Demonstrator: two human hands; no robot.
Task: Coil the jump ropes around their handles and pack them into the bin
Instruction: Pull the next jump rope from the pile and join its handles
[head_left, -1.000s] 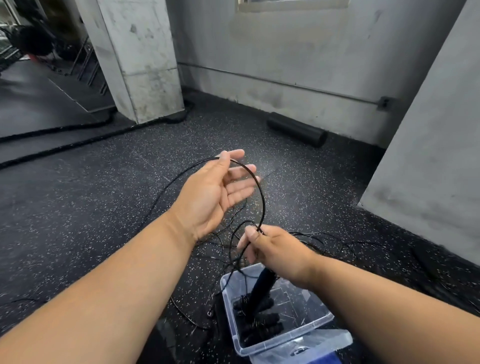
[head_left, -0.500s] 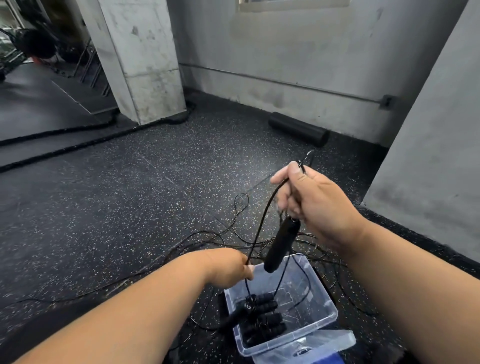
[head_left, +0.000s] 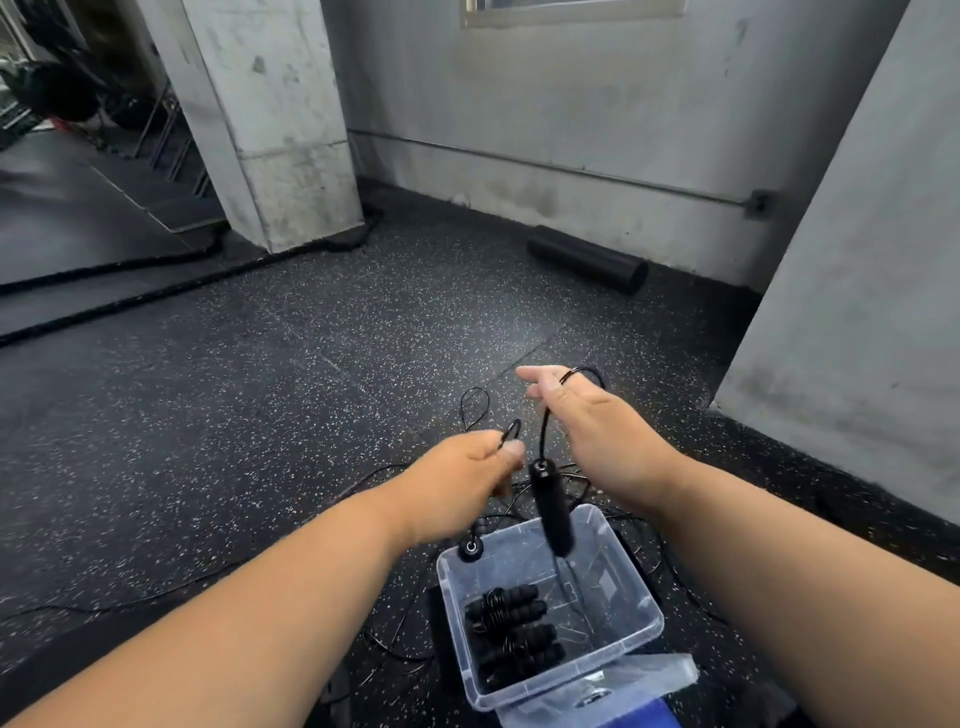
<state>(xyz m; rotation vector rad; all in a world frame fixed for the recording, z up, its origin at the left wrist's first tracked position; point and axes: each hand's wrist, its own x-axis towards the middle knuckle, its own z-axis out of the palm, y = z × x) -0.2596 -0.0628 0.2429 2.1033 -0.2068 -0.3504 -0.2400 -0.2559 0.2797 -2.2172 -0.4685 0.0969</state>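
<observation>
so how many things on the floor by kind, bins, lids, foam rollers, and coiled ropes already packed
bin: 1
lid: 1
foam roller: 1
coiled ropes in the bin: 2, as far as the bundles can be told apart
total: 5

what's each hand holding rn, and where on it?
Both hold the jump rope by its thin cord: left hand pinches a loop, right hand has it looped over fingers. Handle dangles unheld.

Black handle (head_left: 551, 512) dangling on thin rope (head_left: 543, 426) above clear bin (head_left: 636, 642); coiled ropes (head_left: 511, 636) inside.
</observation>
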